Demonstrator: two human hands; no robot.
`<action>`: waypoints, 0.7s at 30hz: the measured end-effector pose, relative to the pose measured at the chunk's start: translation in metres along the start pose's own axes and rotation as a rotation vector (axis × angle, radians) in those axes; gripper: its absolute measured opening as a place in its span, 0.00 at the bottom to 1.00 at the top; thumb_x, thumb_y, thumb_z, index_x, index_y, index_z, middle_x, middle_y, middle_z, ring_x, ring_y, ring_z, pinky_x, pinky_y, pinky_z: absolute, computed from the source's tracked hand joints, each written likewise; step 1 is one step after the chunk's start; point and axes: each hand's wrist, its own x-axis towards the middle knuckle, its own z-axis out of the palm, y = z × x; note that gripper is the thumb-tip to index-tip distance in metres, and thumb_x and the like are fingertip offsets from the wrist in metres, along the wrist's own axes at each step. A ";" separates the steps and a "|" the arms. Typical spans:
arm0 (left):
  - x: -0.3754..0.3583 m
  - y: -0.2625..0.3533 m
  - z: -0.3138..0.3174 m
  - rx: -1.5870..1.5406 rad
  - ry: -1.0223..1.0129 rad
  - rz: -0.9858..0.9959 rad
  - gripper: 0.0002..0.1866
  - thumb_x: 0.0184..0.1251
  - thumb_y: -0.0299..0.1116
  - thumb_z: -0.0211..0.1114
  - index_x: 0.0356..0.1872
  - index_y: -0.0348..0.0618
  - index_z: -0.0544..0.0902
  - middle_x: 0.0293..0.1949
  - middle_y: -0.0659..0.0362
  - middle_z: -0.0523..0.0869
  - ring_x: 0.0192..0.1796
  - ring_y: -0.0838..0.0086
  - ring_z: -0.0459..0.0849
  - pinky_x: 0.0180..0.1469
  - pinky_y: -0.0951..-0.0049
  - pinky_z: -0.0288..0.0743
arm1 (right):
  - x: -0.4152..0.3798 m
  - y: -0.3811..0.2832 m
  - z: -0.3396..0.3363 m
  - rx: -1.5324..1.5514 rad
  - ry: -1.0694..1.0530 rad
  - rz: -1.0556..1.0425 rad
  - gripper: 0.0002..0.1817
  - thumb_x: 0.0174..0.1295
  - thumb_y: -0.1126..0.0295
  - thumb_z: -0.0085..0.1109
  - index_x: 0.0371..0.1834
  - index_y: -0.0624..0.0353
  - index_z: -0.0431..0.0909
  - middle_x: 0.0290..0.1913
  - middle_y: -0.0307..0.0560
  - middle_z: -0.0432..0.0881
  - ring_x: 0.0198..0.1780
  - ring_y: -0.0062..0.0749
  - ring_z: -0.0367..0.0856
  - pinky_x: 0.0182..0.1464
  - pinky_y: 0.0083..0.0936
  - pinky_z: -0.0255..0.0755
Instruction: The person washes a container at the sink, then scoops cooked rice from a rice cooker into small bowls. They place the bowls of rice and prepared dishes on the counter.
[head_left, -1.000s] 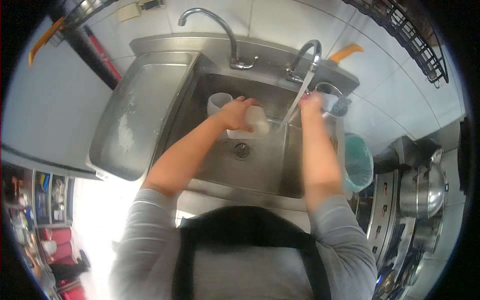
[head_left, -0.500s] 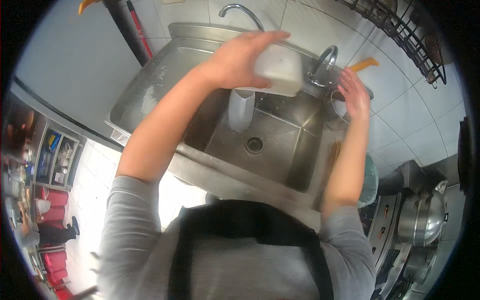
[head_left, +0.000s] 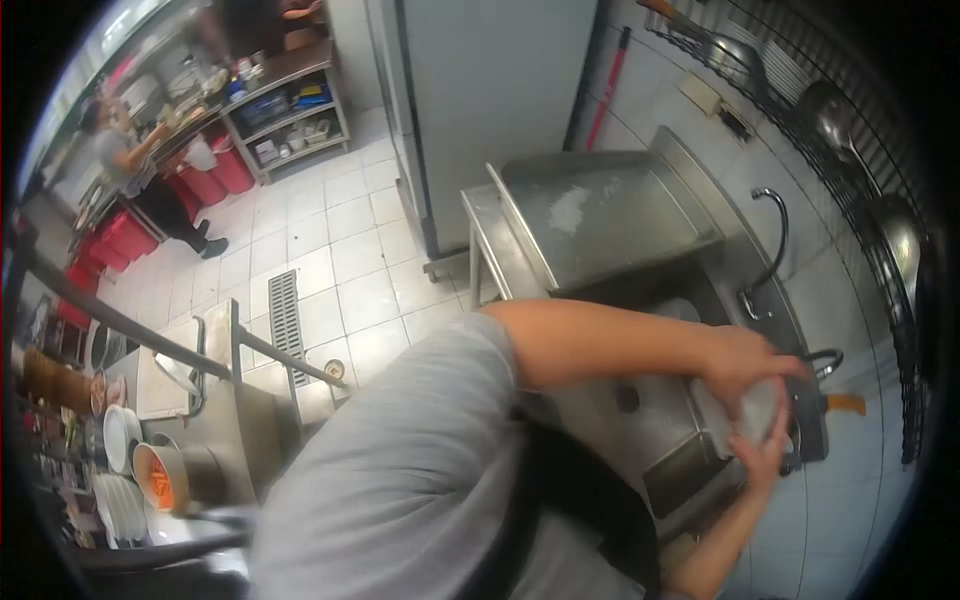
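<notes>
A white plastic container [head_left: 742,416] is held between both my hands above the steel sink [head_left: 655,408]. My left hand [head_left: 742,364] grips its top side. My right hand [head_left: 768,447] clasps it from below, fingers wrapped on its underside. My grey-sleeved left arm crosses the sink and hides much of the basin. Two faucets [head_left: 768,232] rise at the sink's far rim.
A steel draining board [head_left: 600,215] adjoins the sink. A wire rack with ladles [head_left: 830,110] hangs on the tiled wall. Another person [head_left: 130,170] stands by shelves across the tiled floor. Plates and bowls [head_left: 135,470] sit on a counter at lower left.
The view has swung left and rotated. My right hand came off the faucet area and joined my left hand on the white container, which has come down from above the faucets.
</notes>
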 end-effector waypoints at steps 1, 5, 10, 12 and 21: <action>-0.008 0.019 -0.024 0.052 0.124 0.101 0.58 0.30 0.39 0.79 0.68 0.53 0.54 0.53 0.47 0.76 0.57 0.53 0.74 0.54 0.59 0.70 | 0.009 -0.032 -0.011 -0.039 0.025 -0.043 0.56 0.36 0.56 0.70 0.71 0.63 0.51 0.68 0.52 0.60 0.70 0.40 0.54 0.70 0.36 0.48; -0.080 0.040 -0.111 0.098 0.453 0.339 0.56 0.36 0.49 0.78 0.70 0.49 0.56 0.63 0.46 0.66 0.65 0.57 0.66 0.63 0.58 0.63 | 0.023 -0.067 0.000 0.448 0.157 -0.158 0.52 0.41 0.53 0.66 0.70 0.62 0.54 0.65 0.52 0.63 0.67 0.42 0.60 0.68 0.39 0.53; -0.297 -0.021 -0.145 -0.957 0.590 -0.183 0.36 0.62 0.46 0.63 0.67 0.42 0.59 0.60 0.51 0.72 0.56 0.65 0.78 0.62 0.59 0.67 | 0.001 0.077 0.112 -0.588 0.137 0.112 0.46 0.46 0.64 0.67 0.71 0.54 0.55 0.61 0.57 0.69 0.62 0.48 0.68 0.63 0.40 0.61; -0.416 -0.081 -0.094 -0.709 0.824 -0.648 0.39 0.63 0.53 0.59 0.69 0.43 0.56 0.62 0.45 0.69 0.62 0.59 0.73 0.63 0.55 0.65 | -0.007 0.055 0.141 -0.792 0.291 0.360 0.46 0.43 0.67 0.68 0.70 0.47 0.57 0.57 0.58 0.71 0.59 0.52 0.69 0.61 0.41 0.62; -0.650 -0.076 -0.176 0.107 0.092 -1.415 0.38 0.53 0.59 0.65 0.60 0.44 0.72 0.54 0.47 0.79 0.56 0.54 0.77 0.59 0.63 0.70 | 0.191 -0.209 0.187 -0.359 0.459 -0.714 0.38 0.59 0.51 0.58 0.69 0.59 0.58 0.71 0.55 0.55 0.71 0.48 0.53 0.69 0.46 0.49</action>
